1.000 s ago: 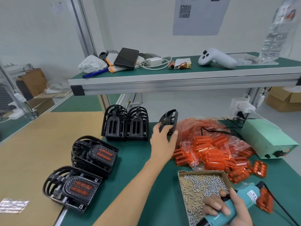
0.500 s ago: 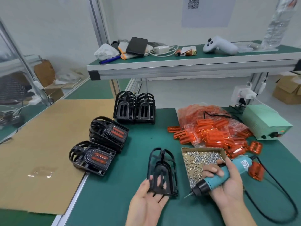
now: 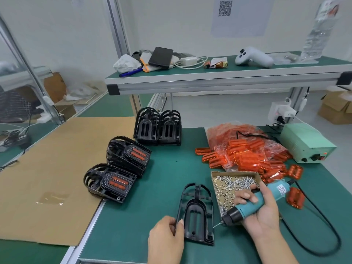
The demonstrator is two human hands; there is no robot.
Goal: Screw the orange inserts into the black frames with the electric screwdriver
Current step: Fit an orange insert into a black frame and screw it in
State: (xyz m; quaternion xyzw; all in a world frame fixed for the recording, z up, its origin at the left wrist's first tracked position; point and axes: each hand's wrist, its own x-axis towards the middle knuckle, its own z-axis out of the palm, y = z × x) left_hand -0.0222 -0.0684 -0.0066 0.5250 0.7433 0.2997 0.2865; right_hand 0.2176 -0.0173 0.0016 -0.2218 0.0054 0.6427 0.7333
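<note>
The left hand point(image 3: 165, 239) has a pinching grip on the left edge of an empty black frame point(image 3: 196, 216), which lies on the green desk point(image 3: 133, 225) at six o'clock. The right hand point(image 3: 261, 210) has a clenched grip around the teal electric screwdriver point(image 3: 253, 204), its bit pointing toward the frame's right side. Just beyond, at four o'clock, sits a cardboard tray of screws point(image 3: 230, 183). Loose orange inserts point(image 3: 245, 159) are heaped at two o'clock. Finished frames with inserts point(image 3: 118, 176) lie at nine o'clock, empty stacked frames point(image 3: 158, 128) at twelve.
</note>
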